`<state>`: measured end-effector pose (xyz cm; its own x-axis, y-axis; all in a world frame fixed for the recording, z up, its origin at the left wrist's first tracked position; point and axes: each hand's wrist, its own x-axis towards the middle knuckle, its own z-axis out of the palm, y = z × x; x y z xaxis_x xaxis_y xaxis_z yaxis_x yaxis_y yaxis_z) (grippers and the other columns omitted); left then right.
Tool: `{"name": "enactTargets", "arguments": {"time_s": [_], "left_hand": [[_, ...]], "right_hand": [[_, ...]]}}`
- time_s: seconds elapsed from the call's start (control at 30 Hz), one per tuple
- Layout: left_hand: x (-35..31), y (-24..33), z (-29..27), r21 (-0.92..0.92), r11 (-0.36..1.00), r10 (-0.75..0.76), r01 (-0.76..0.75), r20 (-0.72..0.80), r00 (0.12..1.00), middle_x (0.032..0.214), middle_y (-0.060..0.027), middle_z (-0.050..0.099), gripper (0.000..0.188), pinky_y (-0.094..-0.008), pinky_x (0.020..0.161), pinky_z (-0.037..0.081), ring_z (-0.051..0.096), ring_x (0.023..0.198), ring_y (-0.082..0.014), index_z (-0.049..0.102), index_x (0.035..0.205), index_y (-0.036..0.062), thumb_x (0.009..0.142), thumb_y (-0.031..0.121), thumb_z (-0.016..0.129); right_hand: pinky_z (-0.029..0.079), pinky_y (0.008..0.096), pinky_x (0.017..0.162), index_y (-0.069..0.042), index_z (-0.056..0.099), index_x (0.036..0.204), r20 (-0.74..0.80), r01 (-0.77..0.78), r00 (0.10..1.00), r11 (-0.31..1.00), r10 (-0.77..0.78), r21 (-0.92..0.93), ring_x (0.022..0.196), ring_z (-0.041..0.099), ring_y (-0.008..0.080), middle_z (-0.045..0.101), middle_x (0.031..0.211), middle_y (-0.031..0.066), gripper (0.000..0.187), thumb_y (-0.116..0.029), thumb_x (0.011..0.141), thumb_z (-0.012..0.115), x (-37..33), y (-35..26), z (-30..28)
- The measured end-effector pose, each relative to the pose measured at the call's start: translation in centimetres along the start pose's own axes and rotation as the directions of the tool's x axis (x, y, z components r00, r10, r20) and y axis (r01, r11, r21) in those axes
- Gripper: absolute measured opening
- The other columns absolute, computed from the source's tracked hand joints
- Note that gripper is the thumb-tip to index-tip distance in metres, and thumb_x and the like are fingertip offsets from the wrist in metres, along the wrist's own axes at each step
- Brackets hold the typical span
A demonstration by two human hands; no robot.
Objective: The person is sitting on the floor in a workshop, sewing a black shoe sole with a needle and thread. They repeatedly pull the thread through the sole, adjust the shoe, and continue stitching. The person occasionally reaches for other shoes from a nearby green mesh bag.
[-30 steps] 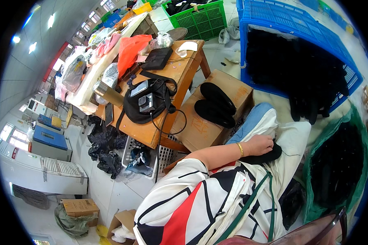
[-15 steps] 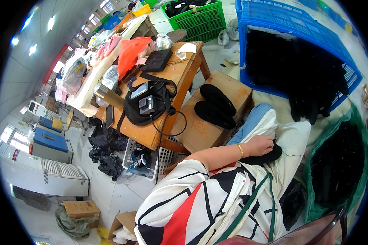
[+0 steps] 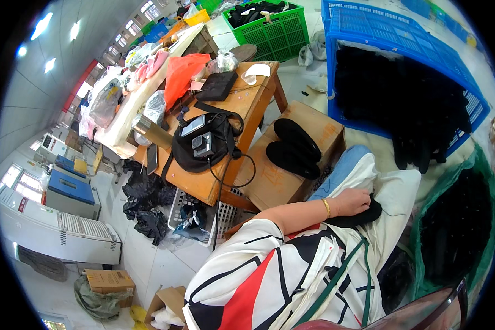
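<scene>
My left hand [image 3: 353, 202], a gold-coloured bracelet at its wrist, rests over my lap with the fingers curled down onto a soft black cloth piece [image 3: 363, 215]. The fingertips are pinched together at the cloth's upper edge and partly hidden. The cloth lies across my pale trousers [image 3: 397, 190]; its exact kind cannot be made out. My right hand is out of sight. Beyond my knee, two bundles of rounded black cloth pieces [image 3: 293, 159] lie on a cardboard box [image 3: 258, 190].
A wooden table [image 3: 198, 187] holds a black bag [image 3: 195, 148] with a cabled device, and a metal flask [image 3: 151, 131]. At right stand a tipped blue crate [image 3: 390, 41] of black cloth goods and a green sack [image 3: 418, 247]. A green crate [image 3: 278, 38] sits farther back.
The whole view has shifted slightly, so things sit a little lower and to the right. My left hand stays on the black cloth piece with little visible movement.
</scene>
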<state>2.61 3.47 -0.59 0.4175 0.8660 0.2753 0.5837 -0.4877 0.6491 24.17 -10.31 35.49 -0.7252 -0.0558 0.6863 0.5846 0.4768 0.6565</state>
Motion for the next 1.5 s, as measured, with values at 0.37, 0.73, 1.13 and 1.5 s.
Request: {"name": "enactTargets", "arguments": {"time_s": [0.37,0.73,1.13,1.5], "left_hand": [[0.1,0.0,0.4,0.02,1.0,-0.004,0.003,0.041,0.999,0.088,-0.0098,0.06,0.012,-0.0432,0.071,0.052,0.063,0.084,-0.0338,0.064,0.085,0.0101,0.087,0.022,0.064],[1.4,1.0,-0.2,-0.036,0.999,-0.018,0.018,0.005,1.0,0.089,-0.0109,0.064,0.009,-0.0391,0.065,0.051,0.065,0.076,-0.0321,0.069,0.09,0.0067,0.086,0.015,0.07],[1.0,0.7,-0.2,-0.051,0.998,-0.036,0.037,0.013,0.999,0.087,-0.0102,0.063,0.01,-0.0421,0.065,0.051,0.063,0.076,-0.0343,0.067,0.088,0.0079,0.088,0.018,0.068],[1.7,-2.1,0.8,-0.272,0.916,-0.268,0.294,0.128,0.955,0.082,-0.0137,0.066,0.016,-0.0362,0.067,0.049,0.063,0.073,-0.0276,0.069,0.088,0.001,0.087,0.017,0.069]], "right_hand": [[0.041,0.0323,0.071,-0.011,0.049,0.066,-0.04,0.042,0.999,0.972,-0.033,0.232,0.061,0.055,0.017,0.05,0.059,0.0023,0.041,-0.036,0.099,0.047,-1.2,0.5,0.7],[0.022,0.0525,0.119,-0.012,0.038,0.066,0.736,0.073,0.248,-0.769,0.631,0.635,0.058,0.05,0.0184,0.043,0.056,0.0022,0.043,-0.027,0.106,0.032,-11.8,-7.2,10.9],[0.038,0.0502,0.109,-0.008,0.047,0.077,0.798,0.09,0.188,-0.819,0.572,0.566,0.068,0.054,0.0188,0.053,0.069,0.0048,0.034,-0.024,0.106,0.037,-13.7,-8.1,11.6],[0.052,0.047,0.072,-0.005,0.07,0.086,0.995,-0.949,-0.015,0.314,-0.099,0.017,0.081,0.068,0.0362,0.07,0.083,0.0157,0.052,-0.056,0.083,0.066,-20.4,-15.9,17.4]]}}
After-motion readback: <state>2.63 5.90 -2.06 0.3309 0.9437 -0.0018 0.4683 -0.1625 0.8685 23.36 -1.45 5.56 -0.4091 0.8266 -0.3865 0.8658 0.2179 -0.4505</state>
